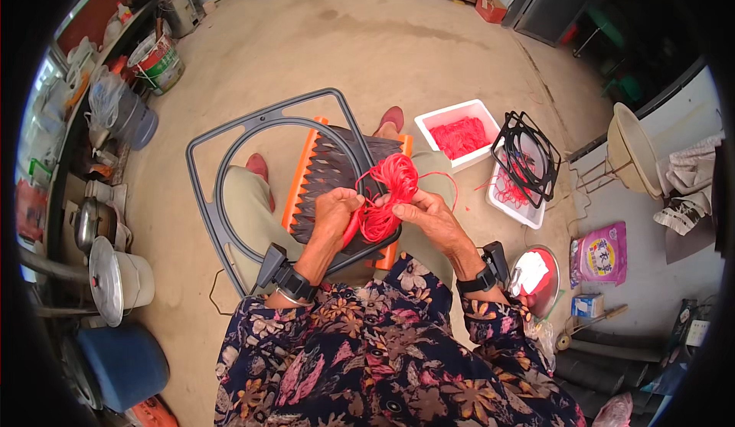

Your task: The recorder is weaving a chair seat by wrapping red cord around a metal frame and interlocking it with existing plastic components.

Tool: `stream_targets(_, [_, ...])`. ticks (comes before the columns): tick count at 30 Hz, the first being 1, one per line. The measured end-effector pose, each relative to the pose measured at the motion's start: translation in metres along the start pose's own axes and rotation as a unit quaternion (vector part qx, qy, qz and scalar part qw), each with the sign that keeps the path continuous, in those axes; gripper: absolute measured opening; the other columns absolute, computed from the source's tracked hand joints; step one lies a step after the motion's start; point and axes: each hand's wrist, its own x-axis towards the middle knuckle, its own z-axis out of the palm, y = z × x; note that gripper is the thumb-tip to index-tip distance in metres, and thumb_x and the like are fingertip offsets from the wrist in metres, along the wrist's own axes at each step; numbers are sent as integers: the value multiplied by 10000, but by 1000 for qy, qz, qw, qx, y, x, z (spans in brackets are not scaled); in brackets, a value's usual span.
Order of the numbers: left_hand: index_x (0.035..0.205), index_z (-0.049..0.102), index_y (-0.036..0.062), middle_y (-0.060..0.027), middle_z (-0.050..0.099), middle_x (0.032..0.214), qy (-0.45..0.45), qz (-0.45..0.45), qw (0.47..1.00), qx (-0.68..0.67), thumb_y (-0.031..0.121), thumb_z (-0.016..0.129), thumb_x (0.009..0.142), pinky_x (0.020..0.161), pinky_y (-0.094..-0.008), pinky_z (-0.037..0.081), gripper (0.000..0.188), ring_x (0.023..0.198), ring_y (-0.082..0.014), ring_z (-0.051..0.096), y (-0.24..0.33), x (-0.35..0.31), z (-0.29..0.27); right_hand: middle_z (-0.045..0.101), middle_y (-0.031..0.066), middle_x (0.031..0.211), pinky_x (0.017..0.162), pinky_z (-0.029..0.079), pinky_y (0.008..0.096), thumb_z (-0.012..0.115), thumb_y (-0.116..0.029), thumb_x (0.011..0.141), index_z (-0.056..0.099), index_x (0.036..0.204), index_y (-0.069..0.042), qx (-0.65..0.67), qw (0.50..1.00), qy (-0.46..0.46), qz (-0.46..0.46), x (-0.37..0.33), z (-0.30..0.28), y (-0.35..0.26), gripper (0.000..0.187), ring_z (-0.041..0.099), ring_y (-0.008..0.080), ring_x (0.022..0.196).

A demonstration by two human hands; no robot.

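A looped bundle of thin red cord (pixel 394 178) is gathered at its waist, with a loose strand arching out to its right. My left hand (pixel 334 219) is closed at the bundle's left side, fingertips pinching cord near the waist. On the opposite side, my right hand (pixel 435 219) grips the bundle between thumb and fingers. Below the hands, a dark grey plastic frame (pixel 200 178) with a large round opening lies tilted across my lap. Under it is a black woven-looking seat or panel (pixel 325 178) with orange edges (pixel 300 186), partly hidden by the frame and cord.
Right of my knees stand a white box (pixel 429 124) of red cord and another white box (pixel 528 214) with black frames (pixel 532 155) on top. A metal bowl (pixel 550 285) sits nearer. Buckets (pixel 157 63), a blue bin (pixel 126 366) and a pot (pixel 134 280) line the left.
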Motion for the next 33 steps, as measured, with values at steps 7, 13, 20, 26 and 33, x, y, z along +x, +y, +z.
stream_targets(7, [829, 610, -27, -75, 621, 706, 7, -11, 998, 58, 10, 635, 826, 551, -230, 465, 44, 598, -121, 580, -5, 6, -6, 636, 99, 1021, 956, 440, 349, 467, -270, 976, 523, 1153, -20, 226, 970, -7, -92, -7, 0, 13, 311, 588, 211, 1030])
stream_targets(13, [880, 585, -31, -111, 611, 710, 11, -57, 997, 50, 41, 605, 859, 431, -295, 520, 78, 541, -184, 591, 14, 11, -6, 484, -9, 681, 489, 438, 279, 585, -219, 896, 502, 1031, -99, 376, 927, -9, 11, -87, -69, 1, 199, 472, 91, 531])
stream_targets(20, [901, 519, -1, -128, 588, 719, -29, -46, 998, -20, 20, 569, 872, 391, -306, 508, 62, 524, -206, 589, 18, 21, -28, 559, -38, 688, 479, 368, 224, 682, -64, 755, 621, 1009, -41, -295, 806, 507, 82, -260, -205, 11, 262, 438, 45, 528])
stream_targets(26, [942, 504, 16, -122, 583, 709, -51, -48, 997, 21, 44, 573, 879, 393, -308, 480, 98, 517, -200, 580, 13, 14, -7, 592, 44, 757, 616, 452, 299, 630, -48, 770, 589, 995, -3, -491, 677, 537, 107, -344, -254, 59, 233, 507, 132, 648])
stream_targets(33, [899, 501, 22, -111, 571, 681, -17, -70, 994, 79, 141, 615, 881, 368, -293, 451, 166, 500, -194, 566, 19, 6, -6, 615, 57, 763, 655, 464, 294, 618, -14, 760, 586, 967, -7, -391, 696, 592, 111, -328, -247, 103, 210, 531, 122, 695])
